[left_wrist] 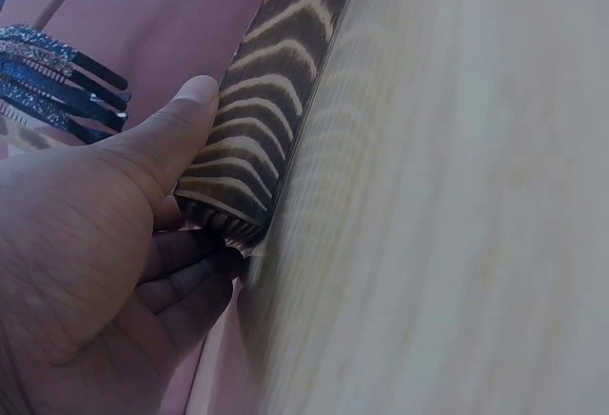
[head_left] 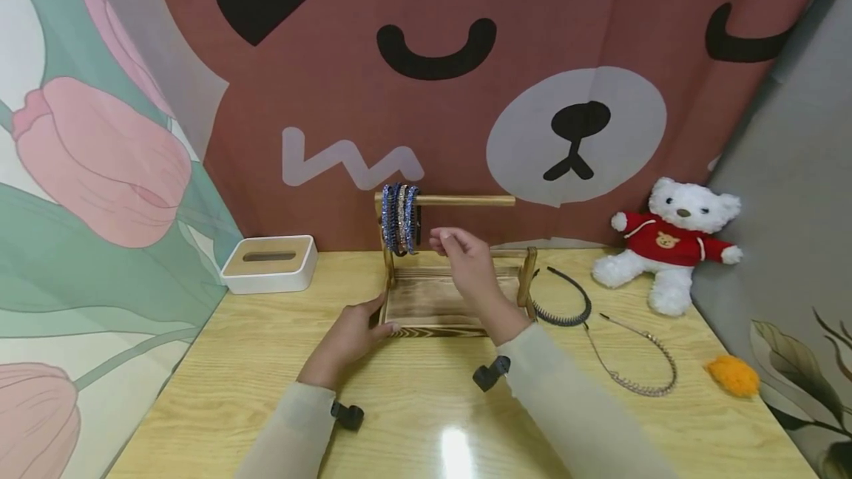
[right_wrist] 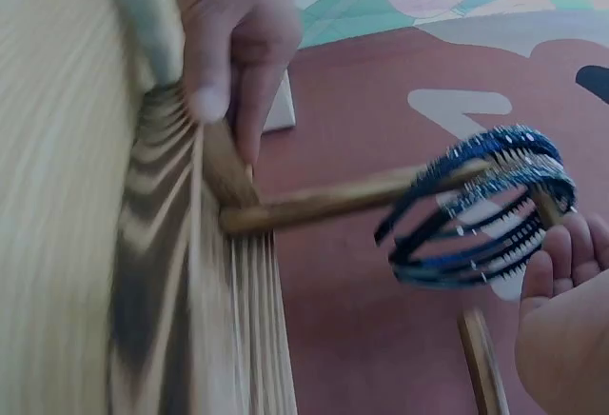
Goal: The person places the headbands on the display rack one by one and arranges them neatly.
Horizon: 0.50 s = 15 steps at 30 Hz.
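Note:
My left hand (head_left: 349, 335) grips the front left corner of a wooden stand (head_left: 435, 332); in the left wrist view its thumb lies along the striped front edge (left_wrist: 257, 101) and its fingers go round the corner. Several glittery headbands (head_left: 401, 220), blue and pale, hang at the left end of the stand's upper bar (head_left: 472, 200). Just right of them is my right hand (head_left: 474, 265), fingers loosely curled and nothing seen between them. The right wrist view shows those fingertips (right_wrist: 561, 244) right by the hanging headbands.
On the table (head_left: 413, 405), a black headband (head_left: 566, 321) and a thin beaded headband (head_left: 665, 357) lie right of the stand. Farther right are a white teddy bear (head_left: 665, 239) and an orange fluffy object (head_left: 734, 375). A tissue box (head_left: 269, 265) stands at the left.

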Motion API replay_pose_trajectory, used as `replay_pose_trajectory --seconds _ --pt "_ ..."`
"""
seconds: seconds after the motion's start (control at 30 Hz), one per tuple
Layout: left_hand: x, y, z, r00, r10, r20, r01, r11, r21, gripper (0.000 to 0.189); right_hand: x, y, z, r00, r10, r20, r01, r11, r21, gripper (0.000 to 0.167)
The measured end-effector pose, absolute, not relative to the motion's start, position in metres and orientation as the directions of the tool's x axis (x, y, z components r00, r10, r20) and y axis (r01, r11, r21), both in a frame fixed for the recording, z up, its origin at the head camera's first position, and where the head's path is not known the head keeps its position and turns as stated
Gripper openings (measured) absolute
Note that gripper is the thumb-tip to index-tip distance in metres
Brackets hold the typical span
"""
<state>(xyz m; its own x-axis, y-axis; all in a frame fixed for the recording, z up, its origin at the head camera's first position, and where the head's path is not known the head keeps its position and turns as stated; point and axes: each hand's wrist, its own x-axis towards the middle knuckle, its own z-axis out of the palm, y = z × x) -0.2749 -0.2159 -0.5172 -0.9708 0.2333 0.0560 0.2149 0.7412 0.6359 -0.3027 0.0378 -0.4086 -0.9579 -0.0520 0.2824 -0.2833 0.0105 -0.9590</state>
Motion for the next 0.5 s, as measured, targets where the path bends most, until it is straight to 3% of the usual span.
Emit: replay_pose_trajectory --seconds 0.27,0.5 --pt "-0.274 -0.211 -0.515 -0.969 0.243 0.037 0.21 0.741 0.637 0.081 -0.261 0.117 -0.439 -0.916 -0.094 0.389 -0.4 0.248 -0.882 0.024" --pt "-0.271 -0.214 -0.512 -0.974 0.225 0.029 0.19 0.738 0.647 0.081 -0.247 0.192 -0.45 -0.878 -0.249 0.409 -0.478 0.509 -0.716 0.014"
